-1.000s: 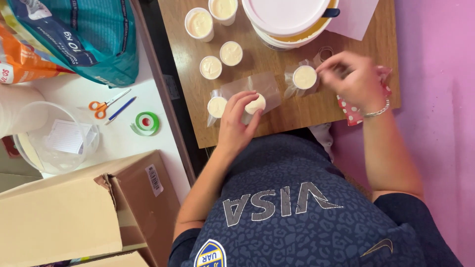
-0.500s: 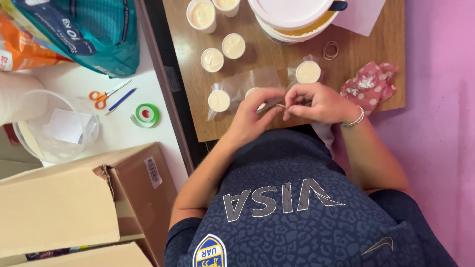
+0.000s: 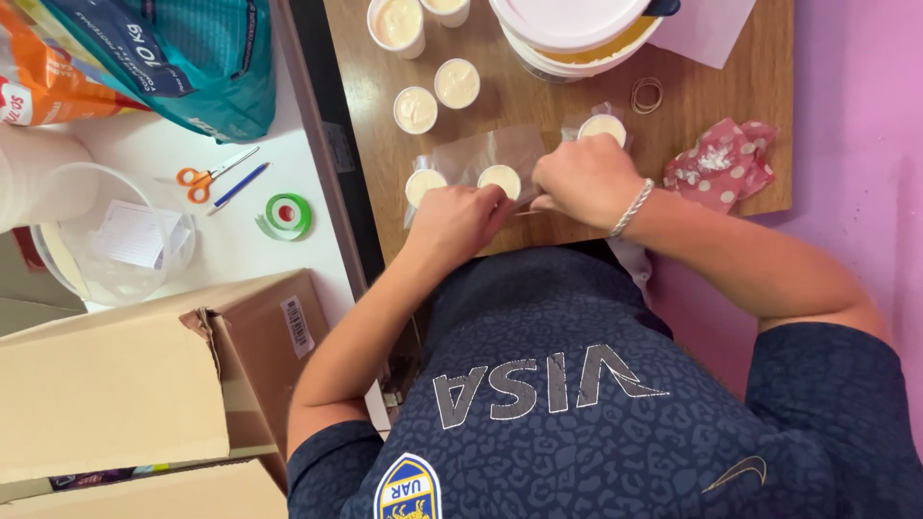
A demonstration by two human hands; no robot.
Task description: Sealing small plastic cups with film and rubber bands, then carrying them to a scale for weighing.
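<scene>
Here the left hand [image 3: 460, 219] and right hand [image 3: 586, 178] pinch the bagged cream cup [image 3: 500, 180] between their grips.

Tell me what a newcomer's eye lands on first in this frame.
Both hands meet at the near edge of the wooden table: the left hand and right hand work at a small cream-filled cup in clear wrap. More filled cups stand behind, beside a big white bucket.
</scene>
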